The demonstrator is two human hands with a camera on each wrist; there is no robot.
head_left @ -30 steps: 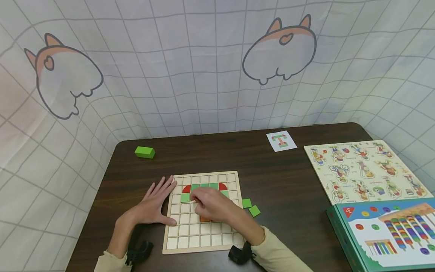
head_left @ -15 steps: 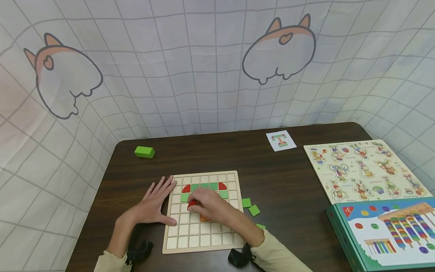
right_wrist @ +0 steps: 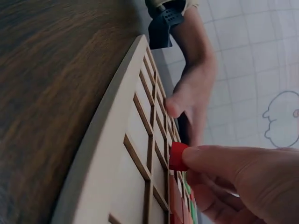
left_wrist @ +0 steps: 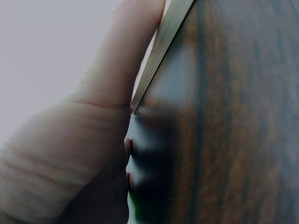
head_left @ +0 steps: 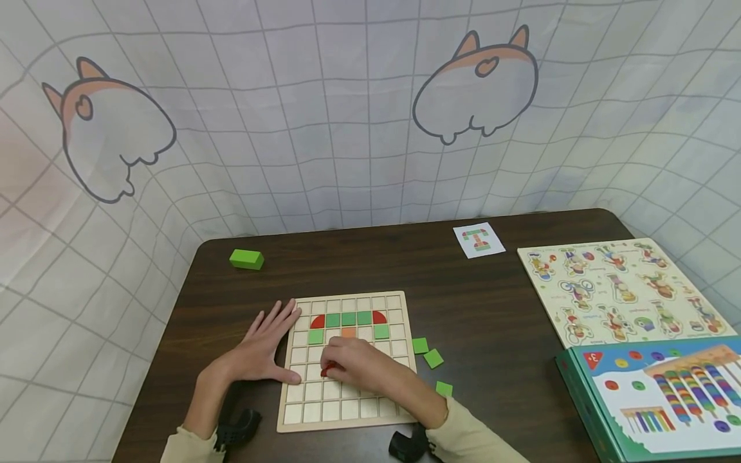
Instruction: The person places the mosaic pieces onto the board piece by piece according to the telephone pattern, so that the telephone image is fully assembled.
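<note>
A wooden grid board [head_left: 321, 415] lies on the table. Its upper rows carry green square tiles [head_left: 348, 318], red quarter-round tiles [head_left: 379, 317] and an orange tile [head_left: 348, 332]. My right hand [head_left: 361, 365] pinches a small red piece [right_wrist: 177, 156] between thumb and fingers, low over the board's middle-left squares. The fingers hide most of that piece and the squares beneath. In the right wrist view, reddish tiles [right_wrist: 176, 198] sit in the grid just below it. My left hand [head_left: 260, 350] rests along the board's left edge, fingers straight and thumb spread onto the frame.
Loose green tiles [head_left: 433, 359] lie right of the board. A green block [head_left: 246, 259] stands at the back left. A pattern card [head_left: 479, 240] lies at the back. On the right are an illustrated puzzle board [head_left: 625, 289] and a boxed toy set [head_left: 666, 399].
My right hand has moved down the board toward me with the red piece, uncovering the orange tile under the green row. My left hand has stayed in place.
</note>
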